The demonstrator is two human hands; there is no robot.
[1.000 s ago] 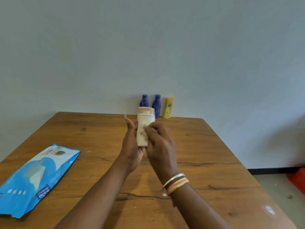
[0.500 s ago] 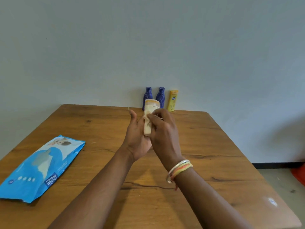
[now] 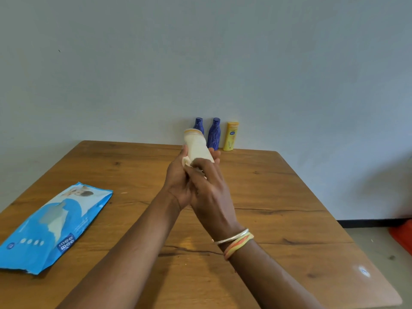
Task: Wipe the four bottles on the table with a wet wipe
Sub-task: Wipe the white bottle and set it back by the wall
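Lower left: glossy blue wipe pack (image 3: 53,228), flat on the grained wooden table (image 3: 289,197). Centre: left hand (image 3: 178,186) wraps the base of the smooth cream bottle (image 3: 197,146), tilted, off the table. Right hand (image 3: 209,190) is curled, pressing the wet wipe (image 3: 186,162) against it. Behind, at the wall: left blue bottle (image 3: 198,124), right blue bottle (image 3: 214,133), yellow bottle (image 3: 231,136), all 3 upright.

The held bottle (image 3: 197,146) is above the middle of the bench (image 3: 289,197), gripped low by the left hand (image 3: 178,186) on its left and the right hand (image 3: 209,192) in front. Behind it, along the bench's far edge at the wall (image 3: 200,63), stand three upright. The rear bottle (image 3: 198,124) is partly hidden directly behind, the middle bottle (image 3: 214,134) is just right and the end bottle (image 3: 231,137) is further right. The wipe pack (image 3: 51,228) lies flat on the bench, well left of the held bottle and nearer the person.
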